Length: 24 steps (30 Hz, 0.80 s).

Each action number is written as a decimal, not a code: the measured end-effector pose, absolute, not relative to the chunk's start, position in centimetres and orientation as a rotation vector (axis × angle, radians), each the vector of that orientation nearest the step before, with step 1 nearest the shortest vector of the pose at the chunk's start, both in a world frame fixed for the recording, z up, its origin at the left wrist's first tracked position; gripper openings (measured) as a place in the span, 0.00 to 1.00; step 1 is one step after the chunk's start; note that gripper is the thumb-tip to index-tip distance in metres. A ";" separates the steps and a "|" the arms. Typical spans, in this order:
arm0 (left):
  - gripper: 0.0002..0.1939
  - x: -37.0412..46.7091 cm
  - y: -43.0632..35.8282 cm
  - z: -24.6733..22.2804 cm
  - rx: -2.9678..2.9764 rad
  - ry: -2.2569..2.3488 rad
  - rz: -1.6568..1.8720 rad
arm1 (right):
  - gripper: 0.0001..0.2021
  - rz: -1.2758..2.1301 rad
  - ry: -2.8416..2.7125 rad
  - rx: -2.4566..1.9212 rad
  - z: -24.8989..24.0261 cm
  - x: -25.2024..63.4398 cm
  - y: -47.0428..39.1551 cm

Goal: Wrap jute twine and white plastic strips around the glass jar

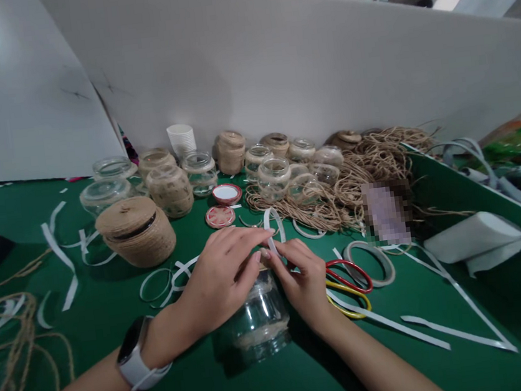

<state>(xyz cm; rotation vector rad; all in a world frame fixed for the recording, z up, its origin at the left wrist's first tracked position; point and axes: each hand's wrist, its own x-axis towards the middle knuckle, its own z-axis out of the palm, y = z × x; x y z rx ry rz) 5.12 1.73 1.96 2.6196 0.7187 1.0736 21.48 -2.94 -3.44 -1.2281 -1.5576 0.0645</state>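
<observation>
My left hand (pixel 222 272) and my right hand (pixel 304 278) meet above a clear glass jar (pixel 262 317) that lies on its side or tilts on the table. Between the pinched fingertips of both hands is a narrow white strip (pixel 276 219), its free part curling up in a loop. The jar has a band of something tan around its lower part, and my fingers partly cover its upper end. Red-and-yellow-handled scissors (pixel 349 276) and a roll of tape (pixel 383 263) lie just right of my right hand.
Glass jars (pixel 275 178) and twine-wrapped jars (pixel 140 234) stand along the back by stacked paper cups (pixel 182 140). A twine heap (pixel 378 157) lies right, beside a green-walled box (pixel 491 238). Loose white strips (pixel 450 331) and twine (pixel 19 355) litter the green table.
</observation>
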 end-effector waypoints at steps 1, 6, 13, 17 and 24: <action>0.15 5.1 1.7 1.9 2.627 0.715 1.084 | 0.08 0.059 -1.558 -1.228 -3.4 21.5 -2.9; 0.13 5.0 1.8 1.8 2.634 0.704 1.083 | 0.08 0.074 -1.560 -1.232 -3.4 21.6 -3.0; 0.15 5.1 1.7 2.0 2.637 0.683 1.106 | 0.07 0.084 -1.544 -1.221 -3.4 21.6 -3.0; 0.12 5.1 1.7 1.9 2.622 0.662 1.102 | 0.07 0.082 -1.556 -1.226 -3.4 21.6 -3.0; 0.14 5.2 1.6 1.8 2.608 0.676 1.138 | 0.07 0.084 -1.564 -1.212 -3.4 21.6 -3.0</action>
